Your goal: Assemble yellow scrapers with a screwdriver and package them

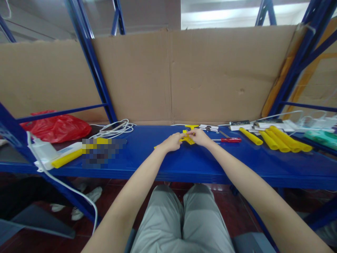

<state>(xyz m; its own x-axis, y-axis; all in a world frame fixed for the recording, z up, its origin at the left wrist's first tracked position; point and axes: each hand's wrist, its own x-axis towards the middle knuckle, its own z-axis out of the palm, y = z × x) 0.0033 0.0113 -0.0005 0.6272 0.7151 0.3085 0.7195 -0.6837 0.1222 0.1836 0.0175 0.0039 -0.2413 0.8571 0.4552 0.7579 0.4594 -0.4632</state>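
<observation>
Near the middle of the blue bench top [147, 161], my left hand [173, 142] and my right hand [200, 137] meet over a small yellow plastic part [188, 140]. The left fingers grip its left side. The right fingers pinch it from the right and above. My fingers hide much of the part, so its full shape cannot be made out. Just behind it lies another yellow piece [191, 126]. To the right of my right hand rests a screwdriver [230, 140] with a red handle, its shaft pointing at my wrist.
Several yellow tubes [276, 138] lie at the right, before white boxes [239, 125]. A coiled white cable [118, 129], a red plastic bag [60, 126] and a yellow tube [68, 158] are at the left. Cardboard [210, 73] walls the back between blue posts [94, 66].
</observation>
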